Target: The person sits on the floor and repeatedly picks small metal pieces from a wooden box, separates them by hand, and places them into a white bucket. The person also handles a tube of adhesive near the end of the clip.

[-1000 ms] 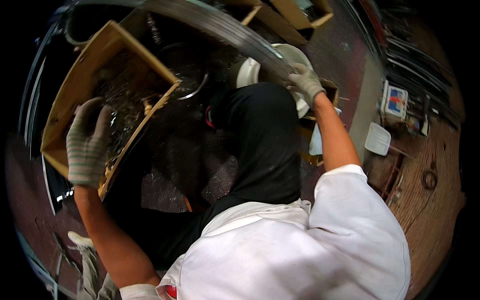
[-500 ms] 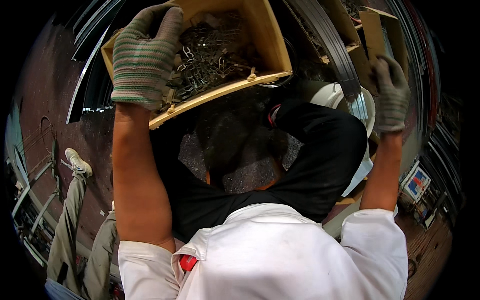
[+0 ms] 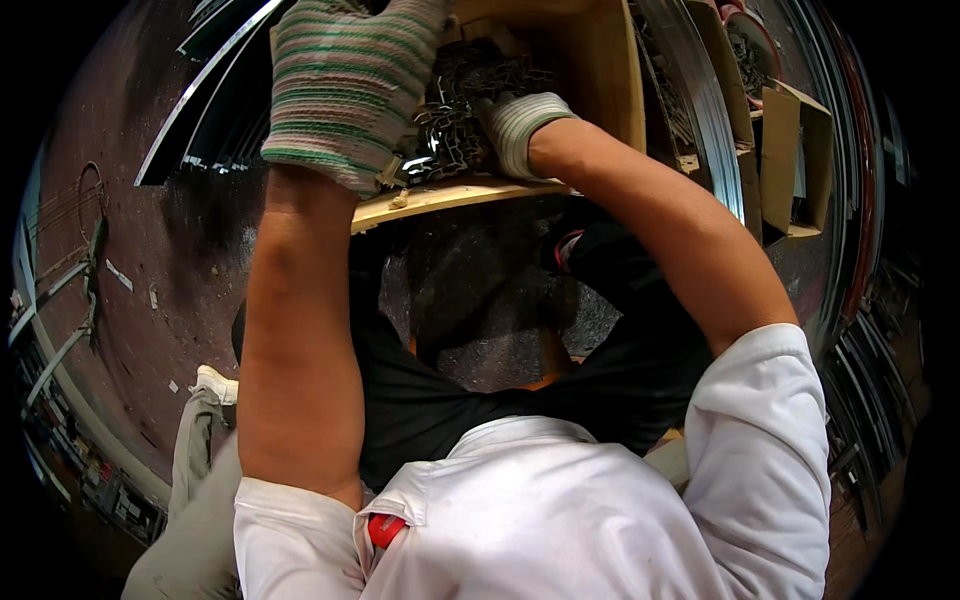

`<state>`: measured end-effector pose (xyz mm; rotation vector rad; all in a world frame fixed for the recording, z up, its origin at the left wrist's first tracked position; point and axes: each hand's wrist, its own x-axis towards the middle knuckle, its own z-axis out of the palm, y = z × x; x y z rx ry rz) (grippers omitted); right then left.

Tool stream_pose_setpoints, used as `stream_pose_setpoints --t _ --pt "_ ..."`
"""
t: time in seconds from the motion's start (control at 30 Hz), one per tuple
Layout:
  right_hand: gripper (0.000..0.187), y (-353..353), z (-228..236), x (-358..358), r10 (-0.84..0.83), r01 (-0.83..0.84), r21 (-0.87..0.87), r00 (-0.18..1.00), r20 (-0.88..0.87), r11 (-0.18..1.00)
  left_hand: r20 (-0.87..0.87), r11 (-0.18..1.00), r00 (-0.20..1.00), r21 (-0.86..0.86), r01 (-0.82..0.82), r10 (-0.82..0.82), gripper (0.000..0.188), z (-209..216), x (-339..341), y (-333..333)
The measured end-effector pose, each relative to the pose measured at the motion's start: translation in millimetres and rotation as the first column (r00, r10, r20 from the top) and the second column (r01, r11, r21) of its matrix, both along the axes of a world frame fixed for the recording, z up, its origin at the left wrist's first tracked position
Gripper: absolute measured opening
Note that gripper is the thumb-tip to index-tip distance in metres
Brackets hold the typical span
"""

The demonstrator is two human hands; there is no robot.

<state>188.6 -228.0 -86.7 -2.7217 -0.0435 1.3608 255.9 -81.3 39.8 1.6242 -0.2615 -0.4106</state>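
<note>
Left hand [image 3: 345, 85] in a striped knit glove, clamped over the near-left rim of the cardboard box [image 3: 600, 70] — fingers folded over the edge, grasping it. Right hand [image 3: 515, 125] in a pale knit glove, down inside the box among the bent metal clips [image 3: 455, 120]; fingertips buried in the pile, so impossible to tell whether closed on any or just resting there.

Box raised in front of the chest, above a black apron or bag [image 3: 500, 340] over the lap, open top tipped toward the camera, near wall [image 3: 450, 195] showing as a pale strip. Clips heaped, tangled and shiny, against that near-left side.

To handle this well: keep the left grip firm and the box tipped no further, since the heap already sits against the low edge. Work the right fingers under a small bunch rather than into the knot — tangled clips likely drag neighbours along and snag the knit. Lift straight and let strays fall back inside.

Further out: a curved metal strip [image 3: 700, 110] right of the box, 2 more open cartons [image 3: 800, 160] beyond it, reddish floor [image 3: 130, 270] to the left, grey trouser leg [image 3: 195, 480] below.
</note>
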Motion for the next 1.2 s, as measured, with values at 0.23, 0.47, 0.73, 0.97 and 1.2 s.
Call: stream_pose_setpoints --t 0.23,0.47,0.73,0.97,1.2 --pt "0.061 18.1 -27.8 -0.4 -0.052 0.063 -0.081 0.990 0.131 0.995 -0.055 0.998 0.998 -0.064 -0.026 0.022 0.018 6.5 1.3 1.8" --pt "0.056 14.4 -31.2 0.4 -0.106 0.113 -0.040 0.985 0.133 0.993 0.033 0.988 0.999 -0.151 -0.036 0.041 0.017 4.8 0.8 0.2" --pt "0.056 6.1 -18.9 -1.6 -0.098 0.102 -0.019 0.982 0.161 0.995 0.061 0.989 0.998 -0.146 0.014 -0.005 0.018 6.0 1.0 2.9" --pt "0.067 -11.8 -21.2 2.4 -0.214 0.201 0.084 0.959 0.188 0.976 -0.013 0.998 1.000 -0.061 -0.016 0.015 0.019 20.8 -1.8 -4.4" --pt "0.038 -25.4 10.3 -0.5 -0.099 0.082 0.073 0.956 0.277 0.994 0.073 0.998 0.996 -0.042 -0.038 0.041 0.019 15.4 -8.1 -4.3"
